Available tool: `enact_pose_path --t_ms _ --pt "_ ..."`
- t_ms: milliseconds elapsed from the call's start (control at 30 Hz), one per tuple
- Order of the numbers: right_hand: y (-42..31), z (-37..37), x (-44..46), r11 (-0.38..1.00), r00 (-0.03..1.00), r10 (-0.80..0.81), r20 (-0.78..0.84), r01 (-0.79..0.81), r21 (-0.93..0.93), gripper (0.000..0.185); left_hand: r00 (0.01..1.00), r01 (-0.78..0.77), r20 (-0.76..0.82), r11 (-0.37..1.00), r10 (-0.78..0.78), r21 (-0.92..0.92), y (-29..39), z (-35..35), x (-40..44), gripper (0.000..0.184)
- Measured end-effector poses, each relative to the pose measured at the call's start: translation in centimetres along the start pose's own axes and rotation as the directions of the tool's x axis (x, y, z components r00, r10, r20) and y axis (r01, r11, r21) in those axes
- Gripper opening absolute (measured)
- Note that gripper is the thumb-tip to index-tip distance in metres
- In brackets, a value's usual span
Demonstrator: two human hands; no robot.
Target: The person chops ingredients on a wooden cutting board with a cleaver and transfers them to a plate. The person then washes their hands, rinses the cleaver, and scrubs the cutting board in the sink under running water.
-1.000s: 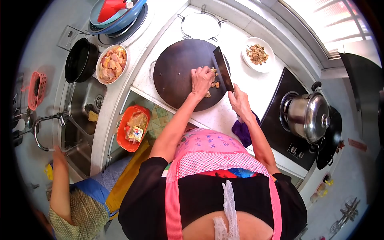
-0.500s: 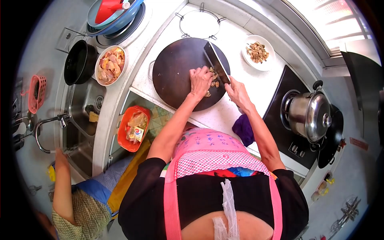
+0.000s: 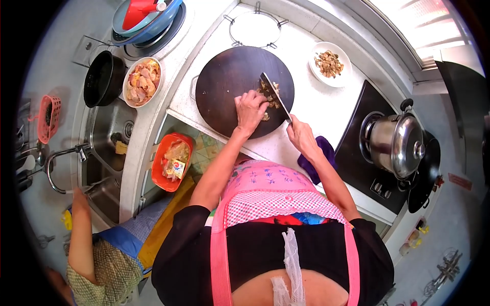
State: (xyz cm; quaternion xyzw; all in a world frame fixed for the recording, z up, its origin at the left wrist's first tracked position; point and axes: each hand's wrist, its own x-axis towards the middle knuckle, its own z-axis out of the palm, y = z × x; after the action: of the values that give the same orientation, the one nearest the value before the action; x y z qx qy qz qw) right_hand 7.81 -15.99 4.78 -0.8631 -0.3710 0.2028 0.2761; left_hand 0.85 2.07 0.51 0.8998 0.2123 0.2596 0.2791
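Near the body, the left hand (image 3: 250,109) is bent on the round board (image 3: 219,89), its fingers beside the brown food pieces (image 3: 271,96); whether it pinches any, I cannot tell. It sits slightly farther from the knife than a moment ago. The right hand (image 3: 302,136) grips the handle of the knife (image 3: 275,94), whose blade now lies closer in over the pieces, its far end lower on the board than just before. That puts the blade among the pieces, which looks like a cutting stroke in progress.

Right of the board, a purple cloth (image 3: 325,153) lies near the right forearm, and a lidded pot (image 3: 385,143) stands on the stove. Left of the board are an orange tub (image 3: 164,184) and, farther up, a bowl of raw meat (image 3: 143,81). Beyond the board on the worktop (image 3: 312,104), 1 white bowl (image 3: 347,73) of chopped pieces is at the right and 1 wire ring (image 3: 230,31) stands behind.
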Motion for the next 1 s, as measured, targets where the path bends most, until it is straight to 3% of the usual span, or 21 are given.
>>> enact_pose_path --t_ms 100,233,500,667,800,867,1000 --pt "-0.2 -0.4 0.2 0.999 0.999 -0.012 -0.036 0.013 0.036 0.034 0.998 -0.055 0.039 0.995 0.051 0.084 0.6 1.0 -0.3 0.008" --pt "-1.6 -2.6 -0.7 0.992 1.0 0.017 -0.017 -0.015 0.128 0.035 0.999 -0.033 -0.018 0.999 0.034 0.021 0.5 0.2 -0.6 0.008" --pt "-2.4 -4.1 -1.7 0.993 0.999 -0.033 0.034 0.029 0.112 0.036 0.99 0.132 -0.057 0.991 -0.13 0.031 -0.8 -4.0 -3.8 0.007" --pt "1.0 -0.6 -0.2 0.995 0.994 -0.086 0.075 0.089 -0.05 0.032 0.982 0.178 -0.066 0.984 -0.178 -0.006 -0.2 -3.9 -5.4 0.009" --pt "0.9 -1.3 -0.1 0.997 0.991 -0.077 0.106 0.078 -0.004 0.031 0.998 0.026 -0.06 0.999 -0.027 -0.027 1.4 -1.4 -4.9 0.015" --pt "0.9 -1.2 -0.2 0.967 0.984 0.103 0.147 -0.134 0.218 0.028 0.997 -0.009 -0.083 0.999 0.005 -0.045 2.2 0.0 -4.0 0.018" --pt "-0.5 -1.9 -0.9 0.893 0.951 0.207 0.228 -0.279 0.353 0.026 0.997 -0.047 -0.064 0.998 0.05 0.043 1.8 0.9 -2.2 0.013"
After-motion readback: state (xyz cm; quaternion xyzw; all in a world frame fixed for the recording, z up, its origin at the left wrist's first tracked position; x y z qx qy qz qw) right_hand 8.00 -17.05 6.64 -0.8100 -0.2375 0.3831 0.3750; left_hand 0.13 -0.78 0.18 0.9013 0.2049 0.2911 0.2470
